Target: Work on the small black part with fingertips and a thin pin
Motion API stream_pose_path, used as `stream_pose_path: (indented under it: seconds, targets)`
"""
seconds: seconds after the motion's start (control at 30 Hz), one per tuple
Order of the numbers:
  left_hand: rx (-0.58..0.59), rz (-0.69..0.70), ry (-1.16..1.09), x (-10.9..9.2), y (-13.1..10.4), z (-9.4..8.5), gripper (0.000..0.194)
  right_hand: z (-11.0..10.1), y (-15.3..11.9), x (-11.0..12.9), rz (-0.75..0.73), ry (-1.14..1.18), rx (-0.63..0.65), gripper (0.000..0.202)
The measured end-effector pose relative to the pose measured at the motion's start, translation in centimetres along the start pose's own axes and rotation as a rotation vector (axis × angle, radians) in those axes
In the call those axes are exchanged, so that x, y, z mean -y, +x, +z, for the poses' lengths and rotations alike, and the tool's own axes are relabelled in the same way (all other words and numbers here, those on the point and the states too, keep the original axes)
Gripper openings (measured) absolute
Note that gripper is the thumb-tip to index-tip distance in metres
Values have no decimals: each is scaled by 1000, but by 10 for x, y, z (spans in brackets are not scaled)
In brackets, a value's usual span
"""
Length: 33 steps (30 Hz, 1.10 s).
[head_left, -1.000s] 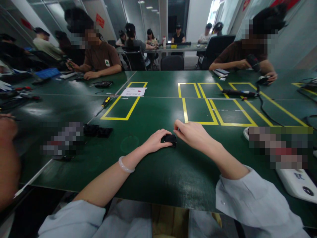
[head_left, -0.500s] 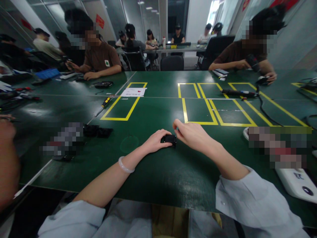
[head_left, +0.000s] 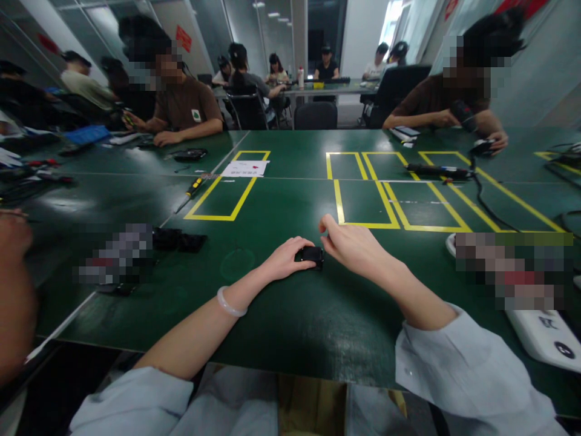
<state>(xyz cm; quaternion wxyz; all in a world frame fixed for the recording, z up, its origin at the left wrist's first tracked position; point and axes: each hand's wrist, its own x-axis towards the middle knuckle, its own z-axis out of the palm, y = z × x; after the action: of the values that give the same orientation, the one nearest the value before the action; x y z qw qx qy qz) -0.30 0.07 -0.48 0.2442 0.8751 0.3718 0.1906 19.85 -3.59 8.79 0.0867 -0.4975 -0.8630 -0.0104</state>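
A small black box-like object rests on the green table in front of me. My left hand grips it from the left, thumb along the near side and fingers along the far side. Just right of the object is my right hand, raised slightly above the table. Its index finger and thumb are bent, with a small gap between their tips, and nothing shows between them. The other fingers of that hand are partly hidden.
Yellow tape rectangles mark the table ahead. A screwdriver and a white paper lie left of centre. A white device is at right, a black tool beyond it. Another person's arm is at far left.
My right index finger has lifted a little, widening its gap from the thumb. My left hand and the black object have stayed in place.
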Motion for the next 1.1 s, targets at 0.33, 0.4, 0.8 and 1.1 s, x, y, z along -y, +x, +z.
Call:
stream_pose_path:
  seconds: [0.33,0.4,0.8,1.1]
  targets:
    - [-3,-5,-6,0,1,0,39,-2,1,1,9,-26,25,19]
    - [1,-5,-9,-1,1,0,38,-2,1,1,5,-6,15,17]
    - [-2,-10,-10,1,1,1,38,0,1,1,-4,-22,1,20]
    - [-12,5,5,2,1,2,39,-1,-1,3,2,16,-5,21]
